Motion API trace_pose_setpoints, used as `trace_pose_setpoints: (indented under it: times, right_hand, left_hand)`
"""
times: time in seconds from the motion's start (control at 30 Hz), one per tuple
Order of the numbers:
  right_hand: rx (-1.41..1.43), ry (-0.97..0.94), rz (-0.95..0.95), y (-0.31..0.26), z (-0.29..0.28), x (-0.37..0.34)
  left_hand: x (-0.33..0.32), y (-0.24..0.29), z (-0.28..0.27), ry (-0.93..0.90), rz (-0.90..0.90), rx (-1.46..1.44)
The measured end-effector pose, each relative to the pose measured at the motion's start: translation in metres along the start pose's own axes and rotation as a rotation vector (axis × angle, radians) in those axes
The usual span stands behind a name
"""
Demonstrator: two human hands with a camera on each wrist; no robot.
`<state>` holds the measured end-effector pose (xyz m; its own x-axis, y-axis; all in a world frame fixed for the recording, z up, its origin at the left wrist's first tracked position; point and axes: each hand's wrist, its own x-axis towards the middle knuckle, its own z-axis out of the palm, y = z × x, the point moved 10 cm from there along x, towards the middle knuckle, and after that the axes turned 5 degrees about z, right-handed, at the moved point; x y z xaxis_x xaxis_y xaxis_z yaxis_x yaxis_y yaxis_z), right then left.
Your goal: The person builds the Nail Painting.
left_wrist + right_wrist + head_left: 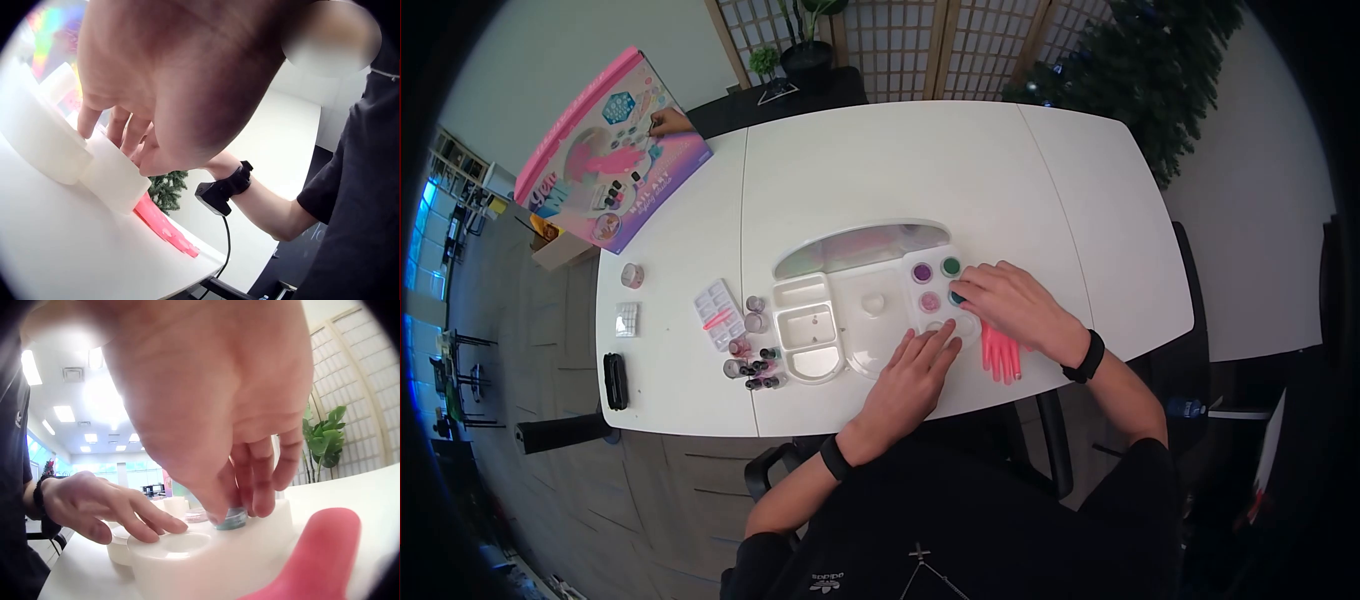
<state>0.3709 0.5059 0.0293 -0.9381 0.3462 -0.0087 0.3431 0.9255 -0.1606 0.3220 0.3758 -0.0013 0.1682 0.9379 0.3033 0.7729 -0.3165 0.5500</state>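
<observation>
My right hand [1025,305] pinches a small round pot of teal glitter [231,519] between thumb and fingertips, at a round hollow on the right side of the white plastic nail-art station [890,325]. Nearby in the same part sit a purple pot [921,272], a green pot [951,266] and a pink pot [929,301]. With fingers extended, my left hand [905,385] rests on the station's front edge, beside an unfilled round hollow [181,545]. A bright pink plastic hand [1001,357] lies on the table, partly beneath my right hand.
Left of the station's three-section tray [810,330] stand several small jars [755,322] and nail polish bottles [762,375]. Farther left are a clear nail case [718,310], a black case [615,380] and the large kit box [615,155]. A curved clear panel [865,247] rises behind the station.
</observation>
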Motion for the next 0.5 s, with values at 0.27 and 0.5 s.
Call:
trace_pose_setpoints:
  times: [0.27,0.5]
  right_hand:
    - [0.111,0.101,0.077,0.001,-0.003,-0.009]
    - [0.176,0.188,0.319,0.066,-0.032,-0.048]
  left_hand:
    - [0.001,0.001,-0.001,-0.015,0.003,0.013]
    - [0.001,0.001,-0.002,-0.011,0.003,0.001]
